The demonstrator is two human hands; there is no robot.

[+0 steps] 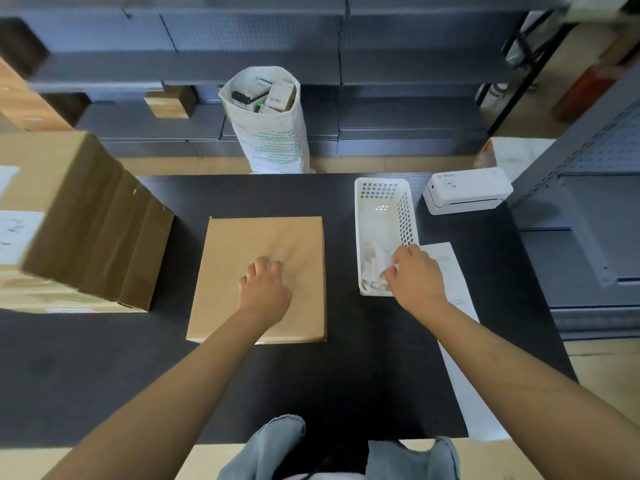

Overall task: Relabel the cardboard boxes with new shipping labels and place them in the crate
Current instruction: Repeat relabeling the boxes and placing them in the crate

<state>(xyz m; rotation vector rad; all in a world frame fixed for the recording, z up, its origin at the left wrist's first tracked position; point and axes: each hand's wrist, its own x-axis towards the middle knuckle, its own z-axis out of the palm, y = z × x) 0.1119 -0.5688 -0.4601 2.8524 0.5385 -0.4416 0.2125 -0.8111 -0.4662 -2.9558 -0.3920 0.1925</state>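
Observation:
A flat brown cardboard box [242, 244] lies in the middle of the black table [104, 375], its top bare of any label. My left hand [265, 287] rests on the box top, fingers bent with the tips down on the cardboard. My right hand [417, 271] is over the near right corner of a white plastic basket [381, 199], its fingertips pinching crumpled white paper [372, 268] that lies in the basket. A long strip of white label paper [450, 271] runs under my right forearm to the table's front edge.
A white label printer [467, 190] sits at the table's back right. Large stacked cardboard boxes [79, 220] fill the left side. Beyond the table's far edge stands a white woven sack [273, 133] holding small boxes. Grey shelving stands behind and to the right.

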